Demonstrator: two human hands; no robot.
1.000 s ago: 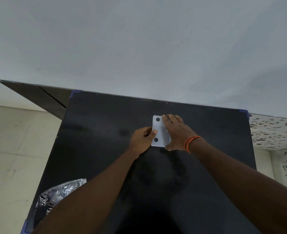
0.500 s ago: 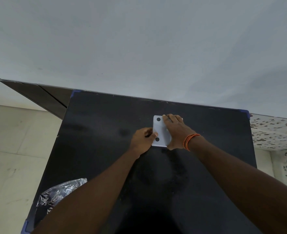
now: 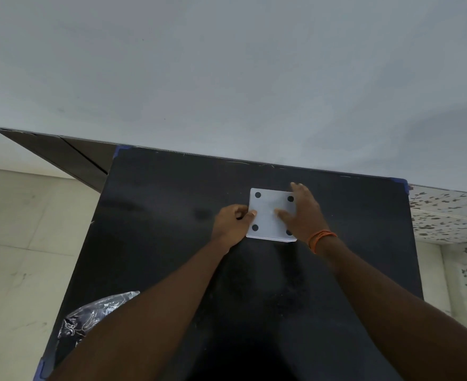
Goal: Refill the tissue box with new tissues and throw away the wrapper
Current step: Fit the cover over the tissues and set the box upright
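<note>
Tissue box: the white square box lies flat on the black bench, toward its 12 o'clock edge; the face turned up to you carries four dark dots, so it is probably the underside.
Left hand: your left hand sits at the box's 9 o'clock side, its grip narrow, thumb tip on the top face by the edge and fingers curled against the side wall.
Right hand: your right hand covers the 3 o'clock side, palm on the face, fingers spread wide and flat, thumb reaching toward the centre; it presses rather than holds anything.
Step in hand: this looks like seating or freeing the base panel, though you cannot see the seam.
How to do it well: keep the right palm pressing level so the box does not slide, and work the left thumb along the edge evenly rather than prying at one corner.
Wrapper: the crinkled clear wrapper lies at the bench's 7 o'clock corner, well apart from the box and partly behind your left forearm; it is not yet thrown away.
</note>
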